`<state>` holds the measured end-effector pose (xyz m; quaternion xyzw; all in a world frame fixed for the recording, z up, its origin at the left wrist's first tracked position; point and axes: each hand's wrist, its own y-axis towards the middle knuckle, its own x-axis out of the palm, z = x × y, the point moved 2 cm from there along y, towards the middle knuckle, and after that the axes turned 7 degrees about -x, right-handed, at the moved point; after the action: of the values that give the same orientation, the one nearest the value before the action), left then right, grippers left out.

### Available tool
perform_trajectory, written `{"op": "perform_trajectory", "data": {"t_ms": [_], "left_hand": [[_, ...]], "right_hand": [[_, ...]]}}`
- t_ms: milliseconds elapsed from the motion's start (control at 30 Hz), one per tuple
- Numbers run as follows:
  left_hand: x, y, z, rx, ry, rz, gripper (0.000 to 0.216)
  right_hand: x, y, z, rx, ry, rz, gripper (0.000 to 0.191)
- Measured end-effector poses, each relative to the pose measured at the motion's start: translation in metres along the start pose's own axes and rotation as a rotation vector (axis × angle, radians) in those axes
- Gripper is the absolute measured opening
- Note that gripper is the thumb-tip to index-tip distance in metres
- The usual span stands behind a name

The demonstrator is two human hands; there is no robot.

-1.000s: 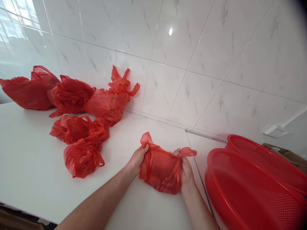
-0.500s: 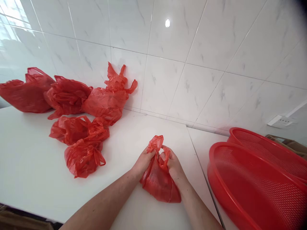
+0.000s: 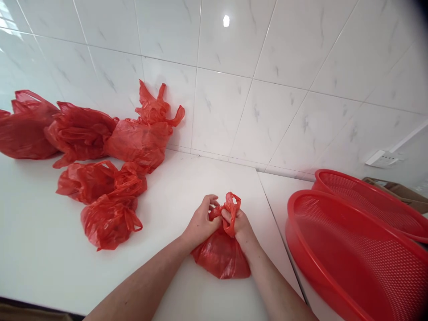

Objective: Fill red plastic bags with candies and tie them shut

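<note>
A red plastic bag [image 3: 223,256] with something inside rests on the white table [image 3: 167,276] in front of me. My left hand [image 3: 203,223] grips the gathered neck from the left, its thumb pressed on the plastic and its fingers curled. From the right, my right hand [image 3: 239,225] pinches the twisted handles, and a looped handle [image 3: 232,200] stands up over its thumb. Part of the neck between the hands is hidden by my fingers. What fills the bag cannot be made out.
Several filled red bags [image 3: 109,218] stand to the left, some against the tiled wall [image 3: 220,107]. Right of the table seam are two red plastic baskets [image 3: 294,236] with perforated sides. A cardboard box [image 3: 397,191] sits behind them, below a wall socket [image 3: 384,158].
My left hand has shifted its hold on the bag's neck, with its fingers lifted higher. The handles are now twisted together more closely between my hands. The view has turned slightly right.
</note>
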<state>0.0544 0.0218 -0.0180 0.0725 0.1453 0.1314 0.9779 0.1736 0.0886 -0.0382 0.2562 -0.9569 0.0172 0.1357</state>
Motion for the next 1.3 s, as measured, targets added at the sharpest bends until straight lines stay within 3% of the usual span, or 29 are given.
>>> {"op": "perform_trajectory", "data": {"t_ms": [100, 167, 300, 367, 500, 600, 667, 733, 800, 933, 1067, 1200, 1300], "left_hand": [[-0.002, -0.005, 0.016, 0.359, 0.259, 0.052, 0.071], [-0.002, -0.006, 0.023, 0.481, 0.404, 0.037, 0.065], [-0.007, -0.001, 0.02, 0.476, 0.504, 0.049, 0.015], [-0.012, 0.001, 0.017, 0.443, 0.492, 0.106, 0.015], [-0.012, -0.002, 0.021, 0.484, 0.521, 0.147, 0.051], [-0.006, -0.003, 0.023, 0.512, 0.508, 0.046, 0.039], [-0.006, 0.0, 0.02, 0.422, 0.394, 0.044, 0.029], [-0.009, 0.004, 0.013, 0.228, 0.234, 0.089, 0.021], [-0.012, 0.007, 0.005, 0.0, 0.067, 0.099, 0.014], [-0.012, 0.007, 0.0, -0.301, -0.235, -0.04, 0.013], [-0.008, 0.007, -0.001, -0.401, -0.428, -0.122, 0.018], [-0.006, 0.007, -0.003, -0.419, -0.563, -0.181, 0.023], [-0.006, 0.006, -0.001, -0.364, -0.587, -0.178, 0.026]], "right_hand": [[0.001, 0.0, -0.001, 0.018, -0.041, 0.011, 0.032], [0.001, -0.002, -0.002, 0.026, -0.08, 0.019, 0.03], [0.007, -0.011, -0.014, 0.031, -0.155, -0.02, 0.023], [0.011, -0.016, -0.022, 0.051, -0.148, -0.039, 0.022], [0.015, -0.019, -0.027, 0.068, -0.129, -0.039, 0.021], [0.013, -0.016, -0.023, 0.032, -0.146, -0.063, 0.021], [0.01, -0.016, -0.02, 0.034, -0.164, -0.095, 0.019], [0.007, -0.016, -0.021, 0.041, -0.144, -0.138, 0.017], [0.005, -0.017, -0.022, 0.028, -0.067, -0.204, 0.028], [0.001, -0.018, -0.02, -0.012, 0.071, -0.289, 0.04], [-0.006, -0.017, -0.015, 0.0, 0.067, -0.195, 0.051], [-0.007, -0.019, -0.022, 0.0, -0.004, -0.137, 0.032], [-0.004, -0.019, -0.029, -0.086, -0.187, -0.111, 0.015]]}}
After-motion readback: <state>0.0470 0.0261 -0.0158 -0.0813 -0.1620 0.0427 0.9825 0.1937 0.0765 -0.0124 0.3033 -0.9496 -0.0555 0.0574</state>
